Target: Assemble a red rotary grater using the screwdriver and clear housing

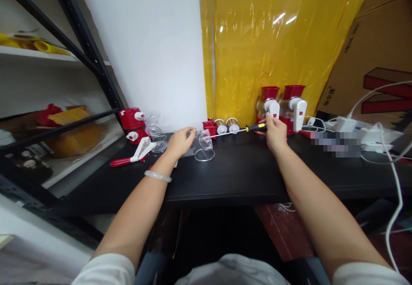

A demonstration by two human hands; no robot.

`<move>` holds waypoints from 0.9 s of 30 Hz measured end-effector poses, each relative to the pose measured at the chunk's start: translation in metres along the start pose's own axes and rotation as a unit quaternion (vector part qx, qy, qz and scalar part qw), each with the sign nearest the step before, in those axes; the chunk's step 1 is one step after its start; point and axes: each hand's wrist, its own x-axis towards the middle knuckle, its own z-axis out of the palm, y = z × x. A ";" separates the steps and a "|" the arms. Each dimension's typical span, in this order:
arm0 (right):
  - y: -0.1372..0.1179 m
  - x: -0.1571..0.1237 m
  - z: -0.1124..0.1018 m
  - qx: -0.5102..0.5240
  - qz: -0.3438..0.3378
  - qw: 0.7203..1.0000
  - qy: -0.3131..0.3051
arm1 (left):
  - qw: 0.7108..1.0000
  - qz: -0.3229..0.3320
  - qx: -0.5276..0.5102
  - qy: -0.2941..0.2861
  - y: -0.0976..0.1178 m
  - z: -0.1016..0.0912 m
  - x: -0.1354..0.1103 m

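My right hand is closed round the black-and-yellow handle of a long screwdriver. The steel shaft points left, and its tip is at a clear plastic housing with a wide round rim, tilted just above or on the table. On the housing's left side, my left hand has its fingers curled together against it; the exact grip is partly hidden. Behind the housing lie a small red part and two drum graters with white ends.
Two red-and-white rotary graters stand at the back right. Left are red bases, clear housings and a white crank arm with a red handle. White chargers and cables lie right on the black table.
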 end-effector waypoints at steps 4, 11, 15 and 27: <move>-0.002 -0.002 -0.004 -0.148 -0.009 0.987 0.058 | 1.000 0.002 -0.001 0.001 0.000 0.000 0.000; -0.007 0.001 -0.003 0.191 0.097 0.974 -0.072 | 1.000 0.007 -0.001 0.003 -0.002 0.002 0.001; -0.011 0.002 -0.003 0.265 0.116 0.945 -0.153 | 1.000 0.009 0.001 0.001 -0.002 0.001 0.000; -0.008 -0.003 -0.003 -0.019 0.029 0.999 0.003 | 1.000 0.004 0.008 -0.002 -0.001 0.000 0.001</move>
